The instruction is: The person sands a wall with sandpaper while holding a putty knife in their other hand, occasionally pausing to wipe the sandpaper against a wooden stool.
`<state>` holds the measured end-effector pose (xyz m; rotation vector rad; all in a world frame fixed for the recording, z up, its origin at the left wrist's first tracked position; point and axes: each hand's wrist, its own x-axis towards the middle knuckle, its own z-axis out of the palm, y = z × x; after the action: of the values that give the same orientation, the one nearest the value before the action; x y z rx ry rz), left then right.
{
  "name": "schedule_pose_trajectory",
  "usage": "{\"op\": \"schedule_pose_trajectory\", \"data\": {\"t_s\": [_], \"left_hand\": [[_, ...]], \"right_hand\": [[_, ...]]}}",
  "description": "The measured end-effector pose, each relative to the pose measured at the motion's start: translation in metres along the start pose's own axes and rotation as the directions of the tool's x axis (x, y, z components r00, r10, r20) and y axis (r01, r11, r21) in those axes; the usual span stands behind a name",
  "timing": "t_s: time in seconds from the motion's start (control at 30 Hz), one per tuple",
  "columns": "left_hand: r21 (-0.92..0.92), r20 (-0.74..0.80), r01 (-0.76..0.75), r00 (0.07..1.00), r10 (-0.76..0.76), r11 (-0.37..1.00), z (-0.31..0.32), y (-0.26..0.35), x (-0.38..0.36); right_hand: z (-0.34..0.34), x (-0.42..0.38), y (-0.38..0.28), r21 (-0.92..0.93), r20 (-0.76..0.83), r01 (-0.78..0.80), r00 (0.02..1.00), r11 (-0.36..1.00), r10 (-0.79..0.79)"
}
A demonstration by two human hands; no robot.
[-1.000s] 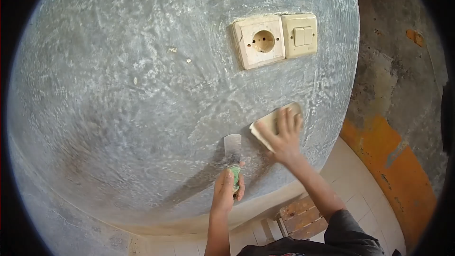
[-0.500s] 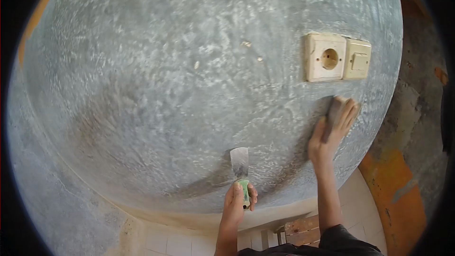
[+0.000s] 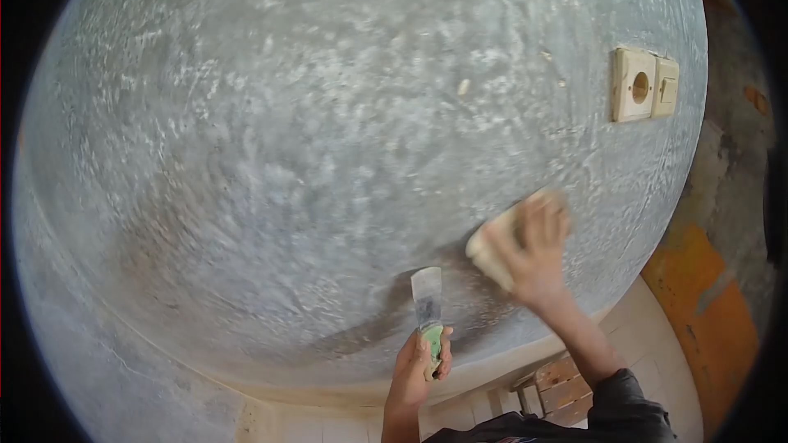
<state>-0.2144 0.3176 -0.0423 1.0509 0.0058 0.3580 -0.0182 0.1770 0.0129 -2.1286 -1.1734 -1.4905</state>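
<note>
My left hand [image 3: 421, 361] is closed round the green handle of a putty knife [image 3: 427, 291], its metal blade pointing up in front of the wall. To the right and higher, my right hand [image 3: 538, 246] grips a pale flat block [image 3: 490, 258] that looks like a sanding block. The block is tilted and appears to lie against the rough grey wall [image 3: 312, 156]. Motion blurs the fingers of this hand, and they cover part of the block.
A wall socket [image 3: 624, 98] and a light switch [image 3: 666, 86] sit side by side at upper right. Low behind my right arm stands a wooden slatted stool or bench [image 3: 562, 385] on the tiled floor [image 3: 644, 336]. An orange patch [image 3: 702, 287] marks the surface at right.
My right hand has swept the block left and slightly down across the wall, turning it. The view has shifted left, so socket and switch appear farther right. The putty knife stays in my left hand.
</note>
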Motion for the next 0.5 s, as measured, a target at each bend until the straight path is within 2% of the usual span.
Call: {"op": "schedule_pose_trajectory", "data": {"t_s": [0.03,0.07,0.1,0.13,0.2,0.23,0.27,0.3,0.33,0.37,0.4,0.43,0.5], "left_hand": [[0.067,-0.004,-0.005,1.000,0.005,0.998,-0.007,0.010,-0.004],[0.134,-0.011,-0.004,1.000,0.005,0.991,-0.016,0.018,-0.009],[0.132,-0.003,0.008,1.000,-0.008,0.991,-0.026,0.023,-0.014],[0.097,-0.026,-0.005,1.000,0.007,0.995,-0.036,0.027,-0.017],[0.057,-0.033,-0.001,0.999,0.003,0.998,-0.056,0.034,-0.019],[-0.018,0.048,-0.021,0.999,0.021,1.000,-0.068,0.037,-0.020],[-0.091,0.122,-0.035,0.992,0.046,0.995,-0.079,0.041,-0.021],[-0.087,0.123,-0.005,0.992,0.016,0.996,-0.089,0.044,-0.021],[-0.087,0.131,0.001,0.991,0.011,0.996,-0.096,0.050,-0.021],[-0.026,0.147,0.012,0.989,-0.008,1.000,-0.100,0.056,-0.022],[0.036,0.166,0.028,0.986,-0.034,0.999,-0.104,0.060,-0.022],[0.038,0.181,0.048,0.982,-0.054,0.998,-0.107,0.061,-0.023],[0.055,0.120,0.049,0.991,-0.055,0.997,-0.109,0.061,-0.020]], "right_hand": [[-0.010,0.025,0.000,-0.009,0.002,-0.004,1.000,1.000,0.004],[-0.020,0.049,-0.002,0.090,-0.152,-0.214,0.962,0.973,0.226],[-0.024,0.061,-0.010,0.213,-0.279,-0.397,0.851,0.893,0.445],[-0.017,0.063,-0.029,0.197,-0.279,-0.405,0.850,0.893,0.447],[0.009,0.045,-0.078,0.036,-0.218,-0.265,0.939,0.964,0.266],[0.018,0.015,-0.102,0.087,-0.062,-0.103,0.992,0.991,0.109],[0.030,-0.008,-0.122,0.170,0.084,0.048,0.994,0.984,-0.063],[0.042,-0.010,-0.117,0.022,-0.074,0.110,0.991,0.994,-0.108],[0.034,0.006,-0.106,0.015,-0.072,0.105,0.992,0.994,-0.103],[0.018,0.032,-0.090,0.052,-0.198,-0.102,0.974,0.993,0.110],[0.009,0.047,-0.079,0.110,-0.309,-0.302,0.895,0.947,0.321],[0.010,0.051,-0.077,0.092,-0.305,-0.320,0.893,0.943,0.332],[0.015,0.051,-0.078,0.376,-0.406,-0.506,0.663,0.776,0.629]]}}
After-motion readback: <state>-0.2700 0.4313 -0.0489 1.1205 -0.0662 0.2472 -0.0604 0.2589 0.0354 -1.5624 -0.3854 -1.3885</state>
